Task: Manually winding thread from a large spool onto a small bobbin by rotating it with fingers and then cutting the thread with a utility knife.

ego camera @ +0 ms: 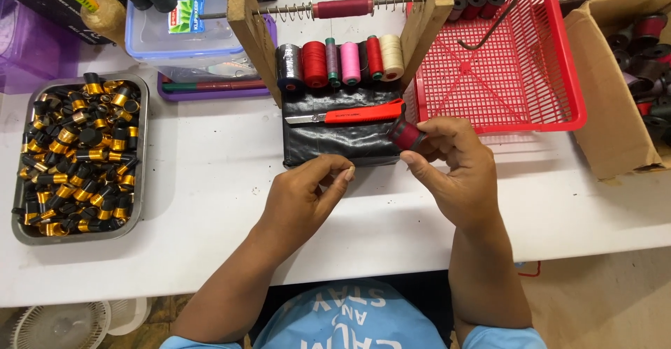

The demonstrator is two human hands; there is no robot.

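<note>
Small dark red bobbin [405,134] pinched in right hand [454,174] fingertips, just over black wrapped block [335,143]. Left hand [307,195] beside it, fingers curled, thumb near forefinger, holding nothing seen. Metal tray [143,146] full of shiny black and gold caps [77,157]. Red plastic mesh basket [531,104] with few spools. Cardboard box [608,132] of dark bobbins.

White table [210,181] bears metal tray [143,146], red basket [566,76], cardboard box [608,111].

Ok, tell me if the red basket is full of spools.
No, the red basket holds only a few dark spools along its far edge.
</note>
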